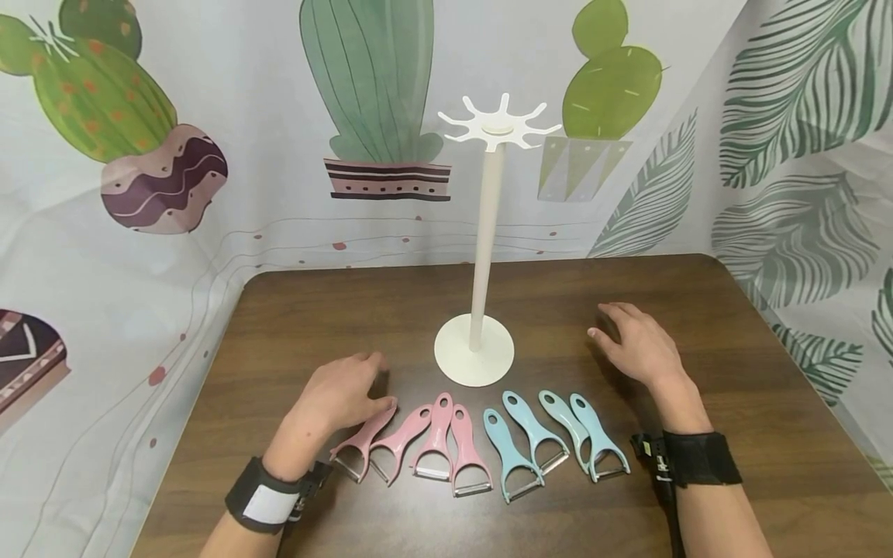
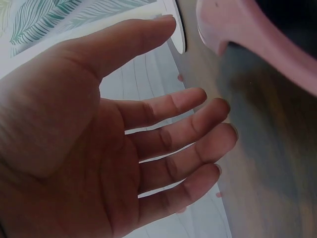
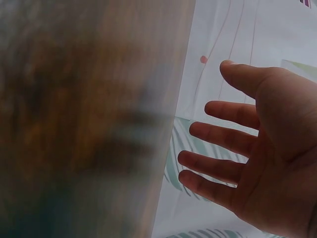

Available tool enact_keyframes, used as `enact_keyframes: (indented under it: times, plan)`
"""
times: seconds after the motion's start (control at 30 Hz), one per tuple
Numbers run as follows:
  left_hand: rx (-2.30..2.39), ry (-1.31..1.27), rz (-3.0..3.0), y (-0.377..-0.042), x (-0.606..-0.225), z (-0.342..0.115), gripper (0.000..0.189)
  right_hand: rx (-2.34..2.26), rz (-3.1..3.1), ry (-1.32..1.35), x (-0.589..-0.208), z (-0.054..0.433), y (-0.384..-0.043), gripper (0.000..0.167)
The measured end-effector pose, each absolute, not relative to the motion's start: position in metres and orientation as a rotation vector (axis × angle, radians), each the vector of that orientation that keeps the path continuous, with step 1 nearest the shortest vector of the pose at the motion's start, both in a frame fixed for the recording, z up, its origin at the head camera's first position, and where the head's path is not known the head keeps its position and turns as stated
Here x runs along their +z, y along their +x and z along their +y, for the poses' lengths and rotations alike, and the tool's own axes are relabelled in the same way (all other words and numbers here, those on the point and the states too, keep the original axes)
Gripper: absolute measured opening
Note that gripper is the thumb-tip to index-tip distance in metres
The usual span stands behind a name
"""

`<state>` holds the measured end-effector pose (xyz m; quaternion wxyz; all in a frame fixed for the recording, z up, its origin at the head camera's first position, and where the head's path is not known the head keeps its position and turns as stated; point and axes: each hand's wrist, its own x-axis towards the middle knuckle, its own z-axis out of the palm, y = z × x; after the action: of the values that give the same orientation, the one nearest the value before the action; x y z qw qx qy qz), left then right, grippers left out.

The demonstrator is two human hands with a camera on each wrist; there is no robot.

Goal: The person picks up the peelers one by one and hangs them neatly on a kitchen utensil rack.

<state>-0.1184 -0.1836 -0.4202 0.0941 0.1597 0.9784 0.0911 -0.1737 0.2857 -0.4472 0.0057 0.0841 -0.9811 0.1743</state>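
Observation:
A white stand (image 1: pixel 487 232) with a round base and a ring of radiating hooks on top rises from the table. Several pink peelers (image 1: pixel 441 426) lie in front of it on the left, and several light blue peelers (image 1: pixel 504 443) on the right. My left hand (image 1: pixel 342 391) is by the handle of the leftmost pink peeler (image 1: pixel 370 432), its thumb near that handle; whether they touch cannot be told. In the left wrist view its palm shows with fingers apart and nothing held, a pink peeler (image 2: pixel 262 42) beyond. My right hand (image 1: pixel 640 345), fingers extended, holds nothing right of the stand.
The brown wooden table (image 1: pixel 335 310) has rounded far corners. Behind it hangs a white cloth (image 1: pixel 272 186) printed with cacti and leaves. Dark straps (image 1: pixel 701 457) with small cameras circle both wrists.

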Motion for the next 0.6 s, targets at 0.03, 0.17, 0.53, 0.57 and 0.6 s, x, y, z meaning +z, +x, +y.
enact_keyframes:
  times: [0.03, 0.17, 0.53, 0.57, 0.6]
  plan:
    - [0.268, 0.476, 2.898, -0.118, -0.421, -0.183, 0.054, 0.547, -3.07, 0.264, -0.447, 0.285, -0.174, 0.061]
    - [0.248, 0.486, 2.884, -0.117, -0.42, -0.18, 0.05, 0.555, -3.057, 0.283, -0.447, 0.281, -0.174, 0.061]
    - [0.208, 0.477, 2.843, -0.111, -0.418, -0.173, 0.046, 0.591, -3.025, 0.354, -0.445, 0.269, -0.173, 0.061]
    - [0.208, 0.473, 2.839, -0.111, -0.418, -0.173, 0.047, 0.594, -3.026, 0.357, -0.444, 0.268, -0.173, 0.061]
    - [0.209, 0.467, 2.836, -0.111, -0.418, -0.172, 0.047, 0.597, -3.027, 0.361, -0.444, 0.267, -0.172, 0.061]
